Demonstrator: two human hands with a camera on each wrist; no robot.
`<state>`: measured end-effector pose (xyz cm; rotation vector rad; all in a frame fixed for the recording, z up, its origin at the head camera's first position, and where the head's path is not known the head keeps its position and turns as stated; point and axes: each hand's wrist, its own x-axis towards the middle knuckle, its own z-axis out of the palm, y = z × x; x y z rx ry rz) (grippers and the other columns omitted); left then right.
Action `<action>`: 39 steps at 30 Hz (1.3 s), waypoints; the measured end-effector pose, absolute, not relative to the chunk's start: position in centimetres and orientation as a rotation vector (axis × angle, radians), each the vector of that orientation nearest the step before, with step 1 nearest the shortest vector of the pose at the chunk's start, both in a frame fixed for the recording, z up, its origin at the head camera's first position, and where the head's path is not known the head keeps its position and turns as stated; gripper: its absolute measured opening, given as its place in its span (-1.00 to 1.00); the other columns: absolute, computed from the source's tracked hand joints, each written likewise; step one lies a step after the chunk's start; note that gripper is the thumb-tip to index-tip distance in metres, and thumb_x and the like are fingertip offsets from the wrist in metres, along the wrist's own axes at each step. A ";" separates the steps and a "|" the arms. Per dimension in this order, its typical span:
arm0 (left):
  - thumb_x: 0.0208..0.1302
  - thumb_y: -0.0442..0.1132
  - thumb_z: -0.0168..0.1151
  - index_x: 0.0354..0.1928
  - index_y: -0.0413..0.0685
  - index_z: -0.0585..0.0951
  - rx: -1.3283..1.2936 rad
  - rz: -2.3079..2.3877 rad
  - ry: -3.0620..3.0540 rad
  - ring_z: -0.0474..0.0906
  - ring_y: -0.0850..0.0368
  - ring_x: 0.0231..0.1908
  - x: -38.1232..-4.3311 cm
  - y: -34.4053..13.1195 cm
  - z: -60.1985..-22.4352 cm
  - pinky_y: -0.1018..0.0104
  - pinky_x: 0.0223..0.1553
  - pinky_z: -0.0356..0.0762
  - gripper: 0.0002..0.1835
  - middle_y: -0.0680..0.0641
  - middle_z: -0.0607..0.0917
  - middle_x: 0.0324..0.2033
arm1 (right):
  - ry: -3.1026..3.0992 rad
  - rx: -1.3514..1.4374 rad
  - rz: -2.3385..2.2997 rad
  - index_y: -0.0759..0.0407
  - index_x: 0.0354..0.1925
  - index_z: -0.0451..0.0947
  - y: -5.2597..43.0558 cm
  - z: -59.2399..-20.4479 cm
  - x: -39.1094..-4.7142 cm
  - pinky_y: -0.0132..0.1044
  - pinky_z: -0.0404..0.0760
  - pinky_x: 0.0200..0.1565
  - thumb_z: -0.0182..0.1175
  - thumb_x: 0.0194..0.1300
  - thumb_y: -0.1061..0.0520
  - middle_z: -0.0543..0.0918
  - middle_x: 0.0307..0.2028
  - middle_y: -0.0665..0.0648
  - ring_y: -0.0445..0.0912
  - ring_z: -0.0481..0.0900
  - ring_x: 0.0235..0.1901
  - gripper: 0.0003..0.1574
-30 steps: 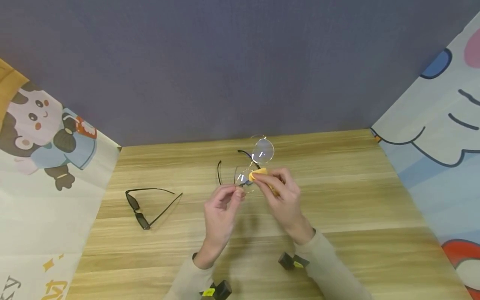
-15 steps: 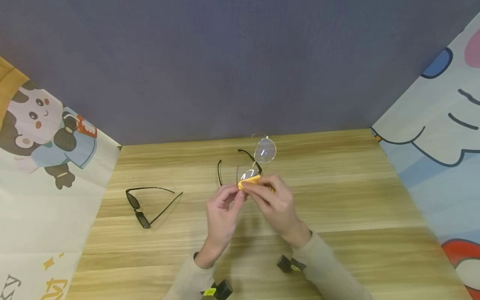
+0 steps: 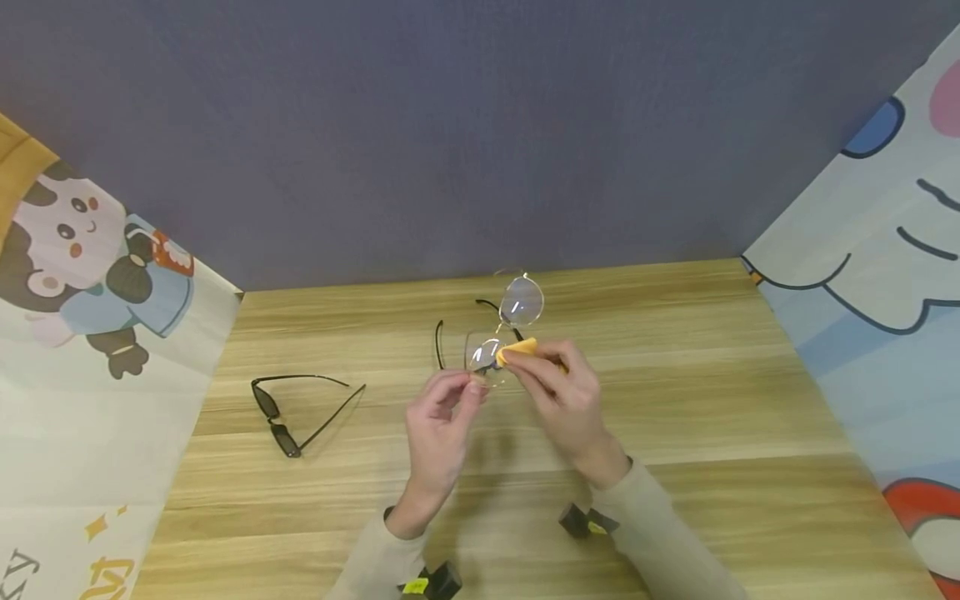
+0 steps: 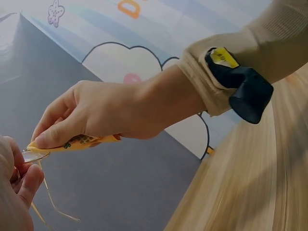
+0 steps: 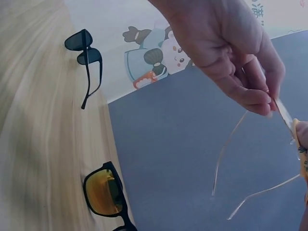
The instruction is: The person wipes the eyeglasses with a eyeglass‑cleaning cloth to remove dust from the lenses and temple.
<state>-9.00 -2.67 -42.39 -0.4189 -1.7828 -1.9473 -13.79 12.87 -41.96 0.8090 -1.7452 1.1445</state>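
My left hand (image 3: 441,421) pinches the rim end of thin gold wire-framed eyeglasses (image 3: 522,302), held up off the table with their lenses one above the other. Between the thumb and fingers of my right hand (image 3: 566,404) is a folded yellow cloth (image 3: 519,350). The cloth lies against the right side of the lower lens, beside my left fingertips. A dark print shows on the cloth (image 4: 91,141) in the left wrist view. From the right wrist, the eyeglasses' thin temples (image 5: 222,156) hang unfolded, and the cloth (image 5: 304,161) is cut off at the edge.
Black sunglasses (image 3: 285,439) lie unfolded on the wooden table (image 3: 712,375) at left. Behind the eyeglasses rests a second black-framed pair (image 3: 439,346), partly hidden; its orange lens (image 5: 102,192) shows from the right wrist. A grey panel (image 3: 480,142) borders the table's back.
My right hand slid the cloth down-left across the lower lens to my left fingertips, then back up-right. The eyeglasses shifted slightly right, then left. Both other pairs stayed put.
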 end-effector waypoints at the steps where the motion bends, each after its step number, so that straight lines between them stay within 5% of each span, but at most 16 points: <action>1: 0.29 -0.64 0.18 -0.22 -0.63 0.58 -0.416 -1.951 -1.781 0.71 0.28 -0.20 -9.0 -2.7 -42.4 0.32 -0.07 0.79 -0.92 -0.54 0.63 -0.29 | -1.747 0.814 1.140 0.35 -0.26 0.77 12.9 -42.1 -13.7 -0.51 0.63 -0.39 0.32 0.42 0.14 0.61 -0.33 0.25 -0.03 0.59 -0.43 -0.74; 19: 0.30 -0.62 0.21 -0.22 -0.56 0.63 -0.428 -1.934 -1.853 0.72 0.16 -0.23 -9.0 -2.1 -42.7 0.28 -0.09 0.80 -0.93 -0.42 0.68 -0.28 | -1.721 0.878 1.080 0.35 -0.25 0.77 11.9 -41.9 -13.4 -0.42 0.73 -0.34 0.31 0.42 0.16 0.64 -0.33 0.24 0.02 0.67 -0.40 -0.76; 29: 0.31 -0.63 0.20 -0.25 -0.56 0.63 -0.430 -1.902 -1.831 0.69 0.23 -0.24 -9.1 -2.4 -42.8 0.34 -0.11 0.79 -0.95 -0.40 0.66 -0.33 | -1.760 0.804 1.159 0.36 -0.25 0.76 13.2 -41.8 -14.3 -0.54 0.50 -0.49 0.32 0.42 0.13 0.60 -0.34 0.26 -0.10 0.50 -0.51 -0.73; 39: 0.28 -0.65 0.20 -0.22 -0.58 0.62 -0.425 -1.939 -1.800 0.70 0.22 -0.24 -9.2 -2.5 -42.8 0.33 -0.09 0.79 -0.93 -0.48 0.64 -0.32 | -1.751 0.860 1.066 0.31 -0.27 0.79 12.9 -42.7 -13.4 -0.45 0.62 -0.45 0.32 0.42 0.11 0.65 -0.35 0.20 -0.05 0.59 -0.47 -0.74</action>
